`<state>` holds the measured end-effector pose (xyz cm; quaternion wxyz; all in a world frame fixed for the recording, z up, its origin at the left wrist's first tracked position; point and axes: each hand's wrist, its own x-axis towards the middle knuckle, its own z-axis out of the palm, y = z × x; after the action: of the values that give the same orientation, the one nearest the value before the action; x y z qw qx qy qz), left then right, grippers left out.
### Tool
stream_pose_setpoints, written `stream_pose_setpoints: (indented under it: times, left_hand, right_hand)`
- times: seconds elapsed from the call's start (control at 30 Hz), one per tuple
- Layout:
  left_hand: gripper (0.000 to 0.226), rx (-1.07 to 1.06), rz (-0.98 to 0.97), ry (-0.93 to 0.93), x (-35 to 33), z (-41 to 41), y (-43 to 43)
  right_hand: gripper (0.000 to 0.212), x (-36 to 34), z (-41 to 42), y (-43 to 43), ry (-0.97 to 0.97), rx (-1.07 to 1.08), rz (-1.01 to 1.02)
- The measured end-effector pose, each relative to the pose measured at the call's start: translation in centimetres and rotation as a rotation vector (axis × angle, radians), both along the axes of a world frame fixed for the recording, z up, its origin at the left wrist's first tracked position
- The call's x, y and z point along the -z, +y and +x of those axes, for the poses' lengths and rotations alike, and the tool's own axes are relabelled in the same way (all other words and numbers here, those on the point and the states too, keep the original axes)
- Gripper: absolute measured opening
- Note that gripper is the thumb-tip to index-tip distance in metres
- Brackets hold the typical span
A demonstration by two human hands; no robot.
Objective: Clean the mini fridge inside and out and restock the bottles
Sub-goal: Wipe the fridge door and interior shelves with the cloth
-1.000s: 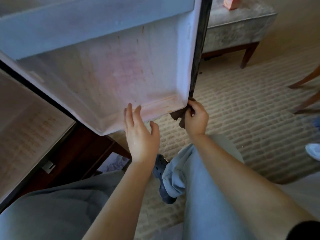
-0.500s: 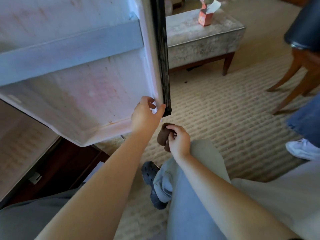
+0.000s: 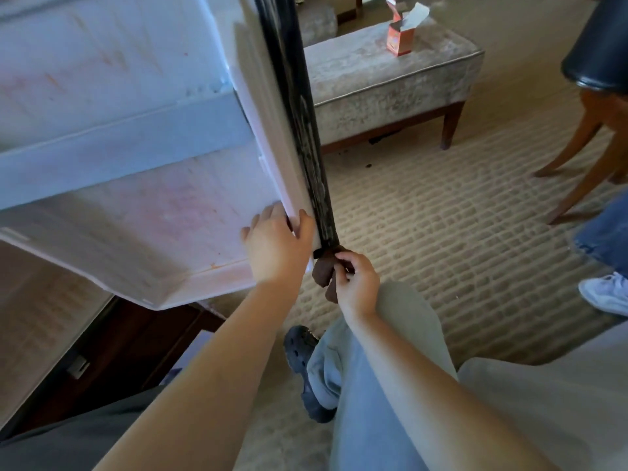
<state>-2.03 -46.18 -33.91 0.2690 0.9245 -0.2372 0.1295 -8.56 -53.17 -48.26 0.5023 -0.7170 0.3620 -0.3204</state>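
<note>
Fridge door open; both hands at its lower outer corner.

My left hand is curled round the white inner lip of the fridge door just above the bottom corner, thumb on the edge face, fingers hidden on the liner side. My right hand pinches a bunched brown cloth between thumb and fingertips; the cloth touches the bottom end of the door's black outer edge. The liner shows faint pink and orange stains, and a pale shelf rail crosses it higher up. Patterned carpet lies below. My knee is just under the right hand.
</note>
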Motion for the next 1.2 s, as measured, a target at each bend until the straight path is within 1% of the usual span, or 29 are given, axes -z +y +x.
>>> stream_pose_setpoints:
  times: [0.07, 0.1, 0.23, 0.33, 0.47, 0.53, 0.6, 0.7, 0.8, 0.9, 0.97, 1.03, 1.13, 1.2]
  left_hand:
    - [0.038, 0.03, -0.036, -0.078, 0.6, -0.8, 1.3]
    - [0.038, 0.045, -0.031, -0.088, 0.8, -0.9, 1.8]
    - [0.045, 0.08, 0.005, -0.066, 0.7, -1.3, 2.7]
    - [0.048, 0.1, 0.017, -0.08, 0.5, -1.7, 3.2]
    - [0.052, 0.111, 0.017, -0.079, 0.4, -2.6, 4.1]
    - [0.054, 0.117, 0.018, -0.064, 0.3, -3.2, 4.5]
    - [0.055, 0.117, 0.033, -0.064, 0.2, -3.5, 5.0]
    - [0.051, 0.118, 0.091, -0.032, -0.2, -3.6, 5.5]
    - [0.047, 0.1, 0.164, 0.049, -0.9, -4.0, 5.4]
    - [0.045, 0.093, 0.197, 0.052, -1.3, -4.2, 5.6]
    - [0.044, 0.089, 0.23, 0.059, -1.5, -4.2, 5.8]
    - [0.043, 0.084, 0.257, 0.077, -1.8, -4.3, 5.8]
    - [0.04, 0.076, 0.276, 0.102, -1.8, -4.5, 5.8]
    - [0.038, 0.089, 0.273, 0.099, -1.9, -4.6, 5.7]
  right_hand:
    - [0.019, -0.2, -0.2, 0.2, -0.002, -0.037, -0.004]
    - [0.018, -0.2, -0.4, 0.3, -0.004, -0.053, -0.01]
    - [0.014, -1.2, -1.0, 1.2, 0.0, -0.067, -0.057]
    - [0.012, -3.7, -1.3, 1.4, -0.067, -0.067, -0.116]
    - [0.011, -6.6, -2.0, 1.2, -0.165, -0.075, -0.281]
    - [0.011, -6.6, -2.6, 1.6, -0.164, -0.086, -0.327]
    - [0.01, -5.7, -3.3, 2.4, -0.11, -0.09, -0.321]
    - [0.009, -4.2, -3.6, 3.1, -0.002, -0.082, -0.229]
    - [0.009, -4.8, -3.8, 2.9, 0.014, -0.061, -0.189]
    - [0.011, -7.5, -4.1, 2.1, -0.062, -0.038, -0.269]
    - [0.012, -9.5, -4.0, 1.5, -0.162, -0.028, -0.376]
    - [0.011, -10.8, -4.0, 1.0, -0.218, -0.043, -0.481]
    - [0.012, -10.5, -4.1, 0.8, -0.192, -0.085, -0.519]
    - [0.014, -9.6, -4.4, 1.2, -0.11, -0.128, -0.467]
